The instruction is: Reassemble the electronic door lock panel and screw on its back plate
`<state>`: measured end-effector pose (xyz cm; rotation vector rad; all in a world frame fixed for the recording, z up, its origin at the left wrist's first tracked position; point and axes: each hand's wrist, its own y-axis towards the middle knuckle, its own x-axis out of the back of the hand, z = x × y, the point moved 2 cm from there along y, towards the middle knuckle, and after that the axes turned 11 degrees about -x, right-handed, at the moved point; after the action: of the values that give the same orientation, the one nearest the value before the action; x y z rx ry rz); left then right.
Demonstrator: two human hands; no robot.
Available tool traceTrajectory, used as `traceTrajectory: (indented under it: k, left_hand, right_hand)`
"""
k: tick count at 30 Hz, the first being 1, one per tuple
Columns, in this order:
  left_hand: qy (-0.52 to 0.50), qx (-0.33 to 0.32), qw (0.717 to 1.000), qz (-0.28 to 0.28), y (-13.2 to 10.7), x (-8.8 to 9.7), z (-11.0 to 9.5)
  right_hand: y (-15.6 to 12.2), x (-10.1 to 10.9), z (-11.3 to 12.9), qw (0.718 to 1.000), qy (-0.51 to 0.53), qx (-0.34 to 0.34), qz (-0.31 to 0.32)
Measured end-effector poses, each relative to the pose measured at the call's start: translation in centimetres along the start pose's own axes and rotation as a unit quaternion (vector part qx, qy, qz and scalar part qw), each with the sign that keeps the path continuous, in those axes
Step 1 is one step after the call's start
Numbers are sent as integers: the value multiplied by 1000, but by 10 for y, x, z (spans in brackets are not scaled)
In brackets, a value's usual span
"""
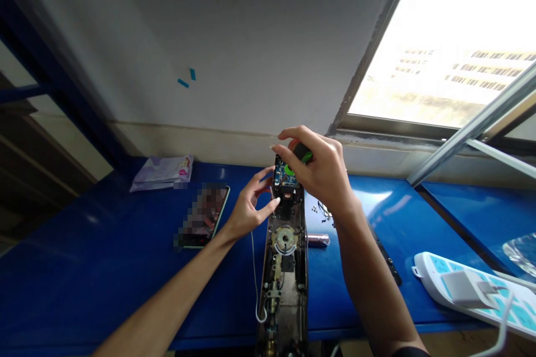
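A long, opened dark housing (296, 307) runs away from me, holding metal parts, a round metal disc (285, 239) and, at its far end, a blue circuit board (278, 174). My right hand (320, 164) is curled around a screwdriver (304, 152) with a green and black handle, over the circuit board. The screwdriver's tip is hidden. My left hand (249, 205) grips the far left edge of the housing, thumb on the near side and fingers by the board. A thin white cable (254, 279) hangs down along the housing's left side.
On the blue table (138, 268) lie a phone (205, 215) and a light purple packet (163, 172) at left. Small screws (315, 208), a shiny cylinder (318, 240) and a dark strip (391, 265) lie at right. A power strip (431, 262) holds a white plug (464, 290).
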<state>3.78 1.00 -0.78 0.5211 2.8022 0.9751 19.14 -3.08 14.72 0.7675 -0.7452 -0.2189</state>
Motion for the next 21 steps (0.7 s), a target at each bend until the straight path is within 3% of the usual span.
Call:
traceTrajectory:
  k: [5,12,18,21]
  left_hand:
    - [1,-13,1000,8,1,-1,0]
    - [10,-17,1000,-3,1,-3,-1]
    - [21,-26,999,-14,-3,-5,4]
    - [44,-35,998,-28,-6,-7,6]
  right_hand:
    - [-1,3,5,998,3,9,63]
    - [-1,4,-2,1000,-23,-18,-7]
    - [-2,11,1,997,5,-4,71]
    - [-3,10,2,999,-3,-11,53]
